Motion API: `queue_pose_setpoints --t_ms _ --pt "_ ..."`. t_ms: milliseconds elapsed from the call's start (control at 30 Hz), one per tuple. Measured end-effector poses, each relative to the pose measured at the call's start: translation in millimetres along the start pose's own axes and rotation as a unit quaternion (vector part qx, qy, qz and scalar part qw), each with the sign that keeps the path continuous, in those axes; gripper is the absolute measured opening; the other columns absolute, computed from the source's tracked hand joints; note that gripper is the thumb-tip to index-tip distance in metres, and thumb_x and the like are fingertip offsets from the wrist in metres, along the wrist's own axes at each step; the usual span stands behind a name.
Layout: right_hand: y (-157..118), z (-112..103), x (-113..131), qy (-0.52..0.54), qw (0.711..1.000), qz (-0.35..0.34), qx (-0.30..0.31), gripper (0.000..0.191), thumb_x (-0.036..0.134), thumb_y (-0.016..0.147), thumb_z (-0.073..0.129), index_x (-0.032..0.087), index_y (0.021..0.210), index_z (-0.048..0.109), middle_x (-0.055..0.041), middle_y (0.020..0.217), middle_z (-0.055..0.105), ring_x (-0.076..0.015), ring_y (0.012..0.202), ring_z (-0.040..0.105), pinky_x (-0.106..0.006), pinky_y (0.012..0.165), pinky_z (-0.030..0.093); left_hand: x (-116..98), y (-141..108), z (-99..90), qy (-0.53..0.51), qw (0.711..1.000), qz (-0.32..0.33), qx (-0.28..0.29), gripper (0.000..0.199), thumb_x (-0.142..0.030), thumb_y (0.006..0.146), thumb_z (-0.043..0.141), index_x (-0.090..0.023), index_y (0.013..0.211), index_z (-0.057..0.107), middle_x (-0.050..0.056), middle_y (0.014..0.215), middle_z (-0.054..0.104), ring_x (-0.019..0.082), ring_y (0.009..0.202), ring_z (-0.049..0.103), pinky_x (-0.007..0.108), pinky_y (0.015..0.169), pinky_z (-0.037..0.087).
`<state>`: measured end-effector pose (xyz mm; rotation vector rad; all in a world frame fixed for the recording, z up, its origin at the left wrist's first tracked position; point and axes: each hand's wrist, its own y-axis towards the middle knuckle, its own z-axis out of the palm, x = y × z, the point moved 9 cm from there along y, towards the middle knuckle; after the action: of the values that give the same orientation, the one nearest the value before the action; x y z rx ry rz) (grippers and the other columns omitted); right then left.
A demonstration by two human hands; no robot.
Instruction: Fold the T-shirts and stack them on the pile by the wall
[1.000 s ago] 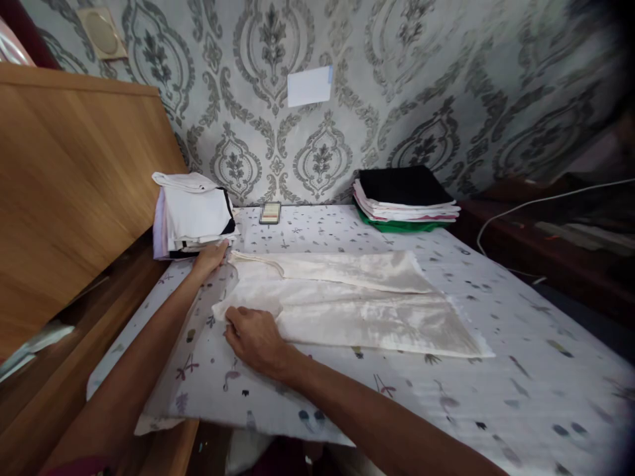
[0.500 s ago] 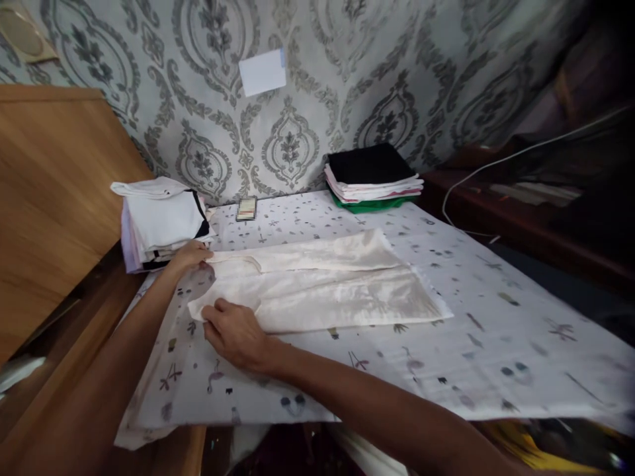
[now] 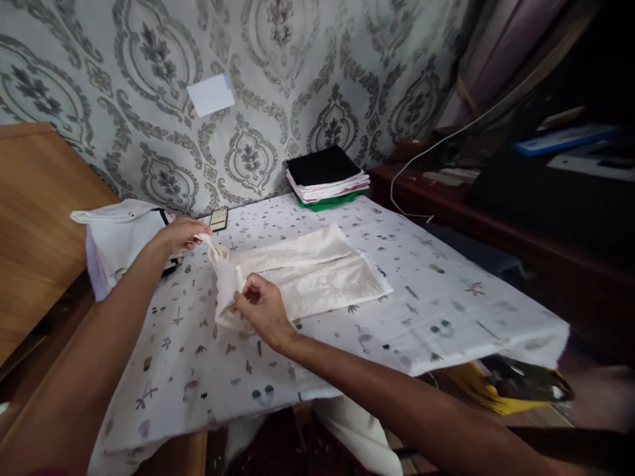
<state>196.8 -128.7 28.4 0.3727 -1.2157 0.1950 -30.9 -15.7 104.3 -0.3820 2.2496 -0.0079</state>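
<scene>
A cream-coloured cloth (image 3: pixel 322 271), perhaps a garment piece, lies flat on the patterned sheet (image 3: pixel 357 344) covering the table. Its near left end is lifted and bunched between my hands. My left hand (image 3: pixel 181 235) is closed in a pinch on the far corner of that end, beside the folded clothes. With thumb and fingers closed, my right hand (image 3: pixel 265 309) grips the nearer edge of the same cloth. The far right end, with a frayed edge, rests on the sheet untouched.
Folded white clothes (image 3: pixel 122 241) are piled at the left by a wooden panel (image 3: pixel 44 211). A stack with a black cloth on top (image 3: pixel 325 166) stands at the back. Near the wall lies a phone (image 3: pixel 219 219). A white cable (image 3: pixel 397 182) hangs at the right.
Both hands have raised the left end of the cloth off the sheet and folded it inward. The camera view has turned to the right.
</scene>
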Motion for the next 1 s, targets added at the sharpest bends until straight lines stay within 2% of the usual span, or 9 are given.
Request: queue_pose_setpoints --t_ms 100,233,367,467,567,700,867,1000 --pt "-2.4 -28.3 -4.9 0.042 0.998 0.026 -0.025 0.021 0.029 0.070 0.063 0.024 0.065 0.043 0.0064 0.053 0.055 -0.0133 0.055 0.063 -0.020 0.048 0.043 -22.4 11.9 31.2 -0.033 0.999 -0.001 0.029 0.030 -0.036 0.050 0.077 -0.015 0.071 0.069 0.003 0.067 0.062 0.012 0.056 0.052 0.024 0.047 0.033" --pt "-6.9 -62.8 -14.7 0.074 0.994 0.056 -0.065 0.023 0.030 0.066 0.066 0.024 0.065 0.043 0.0061 0.050 0.059 -0.0128 0.049 0.062 -0.020 0.045 0.046 -43.6 24.1 77.8 -0.029 0.996 0.004 0.081 0.028 -0.035 0.052 0.076 -0.015 0.070 0.068 0.003 0.065 0.061 0.014 0.060 0.054 0.023 0.048 0.033" --pt "-13.4 -86.2 -27.7 0.101 0.983 0.112 -0.101 0.021 0.029 0.065 0.065 0.024 0.066 0.044 0.0056 0.048 0.062 -0.0129 0.049 0.064 -0.019 0.046 0.048 -53.0 26.1 117.1 0.000 0.990 0.010 0.138 0.025 -0.031 0.052 0.074 -0.015 0.072 0.072 0.004 0.068 0.064 0.016 0.066 0.056 0.023 0.049 0.034" --pt "-17.3 -97.1 -33.4 0.115 0.976 0.137 -0.123 0.020 0.026 0.065 0.065 0.024 0.066 0.045 0.0063 0.048 0.061 -0.0138 0.050 0.067 -0.019 0.046 0.050 -53.9 26.2 137.2 0.033 0.983 0.021 0.178 0.030 -0.022 0.046 0.071 -0.015 0.075 0.075 0.004 0.071 0.067 0.018 0.071 0.057 0.023 0.052 0.036" --pt "-18.8 -102.3 -36.3 0.127 0.972 0.144 -0.132 0.022 0.022 0.064 0.068 0.024 0.066 0.045 0.0060 0.048 0.061 -0.0148 0.052 0.068 -0.019 0.047 0.051 -51.7 28.3 148.5 0.068 0.976 0.031 0.203 0.030 -0.021 0.045 0.070 -0.017 0.074 0.075 0.002 0.067 0.065 0.019 0.072 0.057 0.024 0.055 0.038" --pt "-20.1 -105.6 -38.4 0.142 0.967 0.155 -0.146 0.023 0.017 0.065 0.069 0.023 0.068 0.046 0.0047 0.052 0.064 -0.0135 0.051 0.068 -0.018 0.048 0.052 -51.0 29.5 154.0 0.089 0.970 0.040 0.222 0.029 -0.023 0.048 0.071 -0.018 0.076 0.076 0.002 0.067 0.065 0.018 0.070 0.056 0.023 0.055 0.036" --pt "-23.0 -107.7 -37.8 0.164 0.953 0.183 -0.178 0.024 0.008 0.065 0.065 0.022 0.074 0.047 0.0058 0.053 0.063 -0.0116 0.051 0.068 -0.015 0.047 0.051 -57.3 19.0 164.7 0.082 0.948 0.076 0.299 0.038 -0.020 0.048 0.068 -0.018 0.085 0.078 0.002 0.072 0.069 0.016 0.066 0.054 0.023 0.052 0.030" --pt "-25.7 -109.8 -32.9 0.169 0.942 0.201 -0.210 0.028 0.004 0.068 0.063 0.022 0.084 0.047 0.0060 0.058 0.065 -0.0105 0.049 0.067 -0.015 0.046 0.051 -55.9 18.5 165.1 0.082 0.951 0.079 0.287 0.037 -0.022 0.049 0.071 -0.018 0.085 0.077 0.003 0.076 0.072 0.017 0.070 0.057 0.023 0.056 0.035"
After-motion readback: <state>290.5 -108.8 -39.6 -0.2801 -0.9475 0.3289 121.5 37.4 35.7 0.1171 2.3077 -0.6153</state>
